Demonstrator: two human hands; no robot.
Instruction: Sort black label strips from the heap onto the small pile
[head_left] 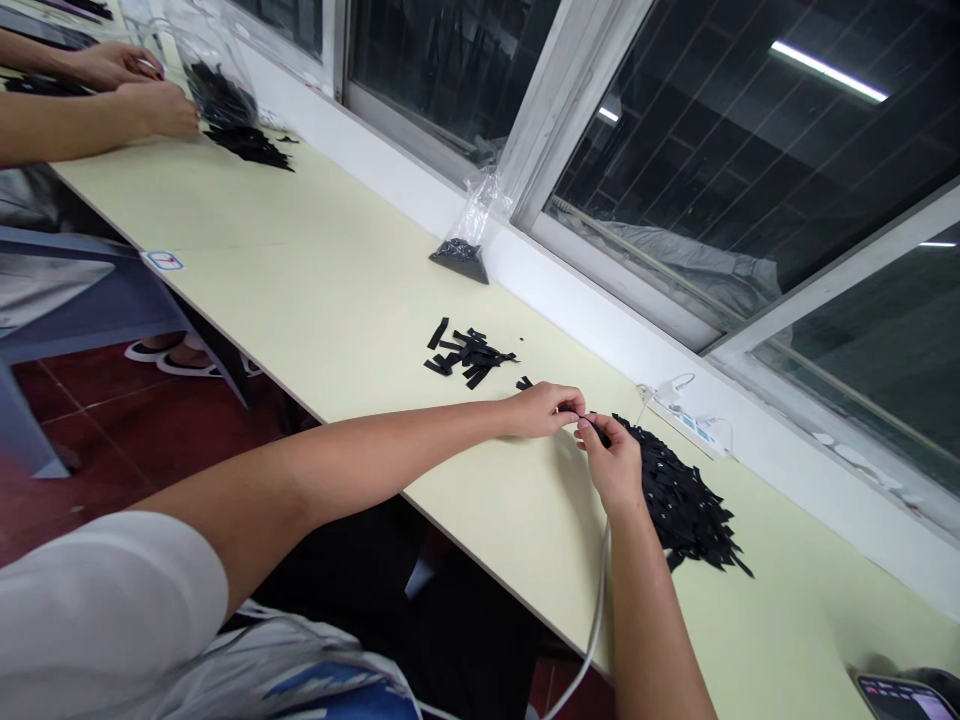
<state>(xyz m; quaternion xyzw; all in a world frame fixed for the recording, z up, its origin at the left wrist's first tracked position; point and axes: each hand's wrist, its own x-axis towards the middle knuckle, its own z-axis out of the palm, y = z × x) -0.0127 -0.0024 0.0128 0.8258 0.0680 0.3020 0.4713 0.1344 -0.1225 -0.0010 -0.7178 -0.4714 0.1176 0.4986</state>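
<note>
Both hands meet above the table, fingertips almost touching. My left hand pinches one end of a short black fabric strip, and my right hand grips the same strip closer to its other end. Fingers cover much of it. Beside my right hand spreads a large heap of black strips, some with small pale spots. A smaller group of loose black strips lies beyond my left wrist, with a single small piece near that hand.
A clear plastic bag with black pieces stands by the wall. A white power strip sits along the wall, and a white cable crosses the table's front edge. A phone lies at lower right. Another person's hands work at upper left.
</note>
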